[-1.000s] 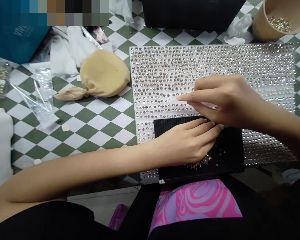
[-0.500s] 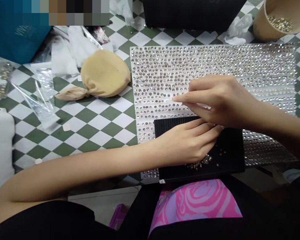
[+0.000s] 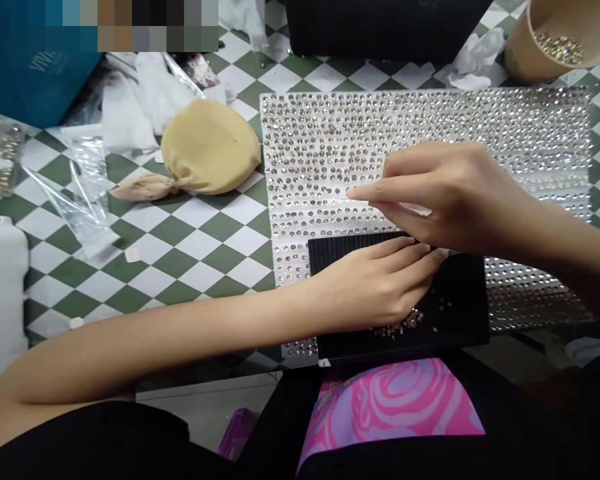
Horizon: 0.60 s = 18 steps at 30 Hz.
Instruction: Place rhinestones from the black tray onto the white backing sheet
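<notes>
A white sheet (image 3: 330,160) covered with rows of round silver gems lies on the table. On its lower part rests a black ridged tray (image 3: 460,300) with a small pile of loose gems (image 3: 405,325). My left hand (image 3: 385,283) lies over the tray, fingers pressed together; anything under its fingertips is hidden. Above it, my right hand (image 3: 430,193) is over the sheet, its index fingertip at a gem row and its fingers bent together. Whatever it may pinch is too small to make out.
Left of the sheet sits a tied beige pouch (image 3: 210,147), with clear plastic bags (image 3: 87,193) beyond it. A beige cup of gems (image 3: 520,50) stands at the back right, near a black box (image 3: 385,27). Pink patterned cloth (image 3: 395,413) is below the tray.
My right hand has shifted slightly to the right, its index fingertip still over the sheet. My left hand has hardly moved.
</notes>
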Each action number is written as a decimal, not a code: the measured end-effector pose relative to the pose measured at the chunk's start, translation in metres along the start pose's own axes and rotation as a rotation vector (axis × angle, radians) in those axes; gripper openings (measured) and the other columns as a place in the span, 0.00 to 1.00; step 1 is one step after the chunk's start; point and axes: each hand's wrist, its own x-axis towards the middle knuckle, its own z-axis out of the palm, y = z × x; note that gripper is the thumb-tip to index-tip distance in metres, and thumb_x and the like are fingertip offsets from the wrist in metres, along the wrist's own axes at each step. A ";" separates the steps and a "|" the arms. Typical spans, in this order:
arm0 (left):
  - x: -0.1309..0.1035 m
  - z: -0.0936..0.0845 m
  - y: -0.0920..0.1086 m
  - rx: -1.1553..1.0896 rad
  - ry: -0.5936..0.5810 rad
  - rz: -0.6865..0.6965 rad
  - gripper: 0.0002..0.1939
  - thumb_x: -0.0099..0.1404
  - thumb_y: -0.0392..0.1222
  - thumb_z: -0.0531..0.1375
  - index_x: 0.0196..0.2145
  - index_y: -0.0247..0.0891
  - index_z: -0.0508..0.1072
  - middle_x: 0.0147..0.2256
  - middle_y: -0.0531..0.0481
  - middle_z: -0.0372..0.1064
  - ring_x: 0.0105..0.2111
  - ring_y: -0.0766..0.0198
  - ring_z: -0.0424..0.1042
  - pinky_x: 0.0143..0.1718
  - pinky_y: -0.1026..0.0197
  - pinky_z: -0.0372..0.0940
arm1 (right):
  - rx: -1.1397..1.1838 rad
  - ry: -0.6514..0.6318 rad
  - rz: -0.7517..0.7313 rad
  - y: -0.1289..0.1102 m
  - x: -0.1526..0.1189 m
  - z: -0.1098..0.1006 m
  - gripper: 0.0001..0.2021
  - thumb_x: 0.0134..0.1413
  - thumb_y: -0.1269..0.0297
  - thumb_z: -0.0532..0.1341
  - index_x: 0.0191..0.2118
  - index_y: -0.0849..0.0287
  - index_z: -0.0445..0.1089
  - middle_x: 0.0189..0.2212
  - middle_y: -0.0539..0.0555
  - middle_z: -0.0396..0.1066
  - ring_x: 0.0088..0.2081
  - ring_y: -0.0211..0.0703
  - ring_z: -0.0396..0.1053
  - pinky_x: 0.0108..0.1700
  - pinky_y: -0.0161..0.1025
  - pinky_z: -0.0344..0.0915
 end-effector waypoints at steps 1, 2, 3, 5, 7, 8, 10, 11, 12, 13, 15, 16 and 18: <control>0.000 0.000 0.000 -0.001 -0.006 0.000 0.14 0.66 0.31 0.52 0.46 0.25 0.72 0.49 0.43 0.69 0.51 0.58 0.69 0.57 0.58 0.66 | -0.021 -0.012 0.006 -0.001 0.001 -0.001 0.16 0.63 0.65 0.49 0.35 0.61 0.73 0.26 0.53 0.62 0.28 0.34 0.58 0.29 0.37 0.51; 0.000 -0.001 0.000 0.000 -0.009 0.000 0.14 0.66 0.31 0.52 0.46 0.25 0.72 0.50 0.43 0.69 0.51 0.59 0.69 0.57 0.58 0.66 | -0.029 -0.023 0.015 -0.001 0.002 -0.001 0.15 0.63 0.65 0.49 0.36 0.61 0.73 0.26 0.53 0.62 0.28 0.34 0.58 0.29 0.36 0.51; 0.000 -0.001 0.000 0.000 -0.011 0.003 0.14 0.66 0.31 0.52 0.46 0.25 0.72 0.50 0.43 0.69 0.51 0.59 0.69 0.57 0.58 0.66 | -0.032 -0.035 0.022 -0.002 0.003 -0.001 0.15 0.63 0.65 0.49 0.37 0.61 0.73 0.26 0.53 0.62 0.29 0.34 0.58 0.29 0.36 0.51; 0.000 -0.001 0.000 0.005 -0.001 0.006 0.14 0.66 0.31 0.51 0.46 0.25 0.72 0.49 0.43 0.70 0.50 0.59 0.70 0.57 0.58 0.66 | -0.035 -0.055 0.021 -0.003 0.006 0.001 0.15 0.63 0.66 0.49 0.38 0.61 0.73 0.27 0.53 0.63 0.29 0.34 0.59 0.30 0.36 0.52; 0.000 -0.001 -0.001 0.010 0.012 0.005 0.14 0.66 0.30 0.51 0.46 0.25 0.72 0.48 0.44 0.71 0.49 0.59 0.70 0.56 0.57 0.66 | -0.034 -0.067 0.009 -0.003 0.007 0.003 0.15 0.63 0.67 0.49 0.39 0.61 0.73 0.28 0.53 0.63 0.30 0.35 0.59 0.31 0.36 0.52; 0.000 -0.001 -0.001 0.011 0.015 0.003 0.14 0.66 0.30 0.51 0.46 0.25 0.72 0.48 0.44 0.71 0.49 0.59 0.70 0.56 0.57 0.67 | -0.034 -0.069 0.003 -0.003 0.008 0.004 0.15 0.63 0.68 0.49 0.39 0.61 0.73 0.28 0.53 0.64 0.31 0.35 0.59 0.31 0.36 0.52; 0.000 0.000 -0.001 0.014 0.014 0.001 0.14 0.66 0.30 0.51 0.46 0.25 0.72 0.48 0.44 0.71 0.49 0.59 0.70 0.56 0.58 0.67 | -0.036 -0.072 -0.002 -0.003 0.009 0.005 0.15 0.62 0.68 0.49 0.39 0.61 0.73 0.28 0.54 0.64 0.31 0.35 0.59 0.32 0.37 0.52; 0.000 0.000 -0.001 0.015 0.014 0.002 0.14 0.66 0.31 0.51 0.46 0.25 0.72 0.48 0.44 0.70 0.49 0.59 0.70 0.56 0.58 0.66 | -0.036 -0.072 -0.003 -0.003 0.009 0.005 0.15 0.62 0.68 0.49 0.39 0.61 0.73 0.28 0.54 0.64 0.30 0.35 0.59 0.32 0.37 0.52; 0.000 0.000 -0.001 0.017 0.016 0.004 0.14 0.66 0.31 0.51 0.46 0.25 0.72 0.48 0.44 0.70 0.49 0.59 0.70 0.56 0.58 0.67 | -0.036 -0.072 -0.003 -0.003 0.009 0.006 0.15 0.62 0.68 0.49 0.39 0.61 0.73 0.28 0.54 0.64 0.30 0.35 0.58 0.32 0.37 0.52; 0.000 0.000 -0.001 0.019 0.018 0.005 0.14 0.66 0.31 0.51 0.46 0.25 0.72 0.48 0.44 0.70 0.49 0.59 0.70 0.56 0.58 0.67 | -0.033 -0.071 -0.004 -0.003 0.009 0.006 0.15 0.62 0.68 0.49 0.39 0.61 0.73 0.27 0.53 0.64 0.30 0.35 0.58 0.31 0.37 0.51; 0.000 0.000 0.000 0.021 0.026 0.002 0.14 0.66 0.31 0.51 0.46 0.25 0.72 0.48 0.44 0.71 0.49 0.59 0.70 0.56 0.58 0.67 | -0.023 -0.072 -0.009 -0.003 0.010 0.006 0.15 0.62 0.67 0.49 0.40 0.61 0.73 0.27 0.53 0.63 0.29 0.35 0.57 0.31 0.37 0.50; 0.000 0.000 0.000 0.021 0.029 0.000 0.14 0.66 0.31 0.51 0.46 0.25 0.72 0.48 0.44 0.71 0.49 0.59 0.70 0.56 0.58 0.67 | -0.018 -0.071 -0.009 -0.003 0.010 0.006 0.15 0.63 0.67 0.49 0.40 0.61 0.73 0.27 0.53 0.63 0.29 0.35 0.57 0.31 0.37 0.50; 0.000 0.001 0.000 0.019 0.031 -0.001 0.14 0.66 0.30 0.51 0.45 0.25 0.72 0.47 0.44 0.71 0.49 0.59 0.70 0.56 0.58 0.67 | -0.010 -0.067 -0.009 -0.003 0.010 0.006 0.15 0.63 0.67 0.49 0.40 0.62 0.73 0.27 0.53 0.63 0.29 0.34 0.56 0.31 0.37 0.50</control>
